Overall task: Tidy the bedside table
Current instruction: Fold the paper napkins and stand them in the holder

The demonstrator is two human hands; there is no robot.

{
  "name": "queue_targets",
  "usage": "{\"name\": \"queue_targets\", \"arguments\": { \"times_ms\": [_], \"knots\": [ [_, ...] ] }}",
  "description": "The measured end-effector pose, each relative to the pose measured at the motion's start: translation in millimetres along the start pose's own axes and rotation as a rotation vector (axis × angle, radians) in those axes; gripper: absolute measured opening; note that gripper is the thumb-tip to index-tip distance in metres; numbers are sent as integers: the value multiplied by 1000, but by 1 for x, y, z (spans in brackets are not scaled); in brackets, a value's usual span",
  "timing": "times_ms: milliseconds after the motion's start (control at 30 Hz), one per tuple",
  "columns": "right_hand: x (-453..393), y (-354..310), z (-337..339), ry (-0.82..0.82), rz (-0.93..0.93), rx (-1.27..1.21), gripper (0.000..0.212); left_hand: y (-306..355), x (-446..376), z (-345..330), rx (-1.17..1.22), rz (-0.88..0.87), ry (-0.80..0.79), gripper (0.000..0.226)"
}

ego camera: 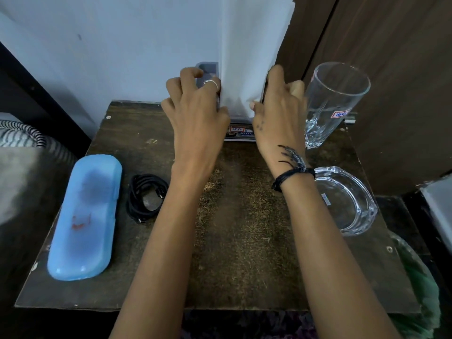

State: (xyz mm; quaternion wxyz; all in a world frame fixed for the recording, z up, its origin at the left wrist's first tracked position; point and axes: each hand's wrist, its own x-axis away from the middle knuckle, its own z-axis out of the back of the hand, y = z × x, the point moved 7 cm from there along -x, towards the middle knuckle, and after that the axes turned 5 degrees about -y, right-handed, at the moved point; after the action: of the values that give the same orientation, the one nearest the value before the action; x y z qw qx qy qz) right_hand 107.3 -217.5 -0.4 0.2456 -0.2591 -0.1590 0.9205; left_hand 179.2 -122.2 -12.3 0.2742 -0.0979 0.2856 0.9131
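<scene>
The white paper [241,69] stands straight up at the back of the desk [239,216], right between the two hands, and its long side runs up and down. The left hand [195,111] is at its left edge and the right hand [278,111] is at its right edge, so both are just as near. Each hand is bent, about half closed, with its fingers touching the paper's edge; they seem to pinch it, but I cannot tell how tight. A flat book [241,134] lies under the paper, just below the hands. Behind the left hand a gray thing [208,69] peeks out. Just right of the right hand stands a glass [335,99], and nearer the wrist sits an ashtray [347,201]. Well to the left of the left arm lie a black cable [146,196] and a blue case [85,216].
</scene>
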Motion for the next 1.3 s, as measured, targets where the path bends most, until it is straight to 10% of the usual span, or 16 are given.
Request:
{"name": "queue_targets", "arguments": {
  "times_ms": [767,1300],
  "knots": [
    [-9,24,6,102,-108,-460,13,-2,-5,10,348,95,36,24],
    [-9,23,2,92,-102,-310,20,0,-1,10,198,106,55,19]
  ]
}}
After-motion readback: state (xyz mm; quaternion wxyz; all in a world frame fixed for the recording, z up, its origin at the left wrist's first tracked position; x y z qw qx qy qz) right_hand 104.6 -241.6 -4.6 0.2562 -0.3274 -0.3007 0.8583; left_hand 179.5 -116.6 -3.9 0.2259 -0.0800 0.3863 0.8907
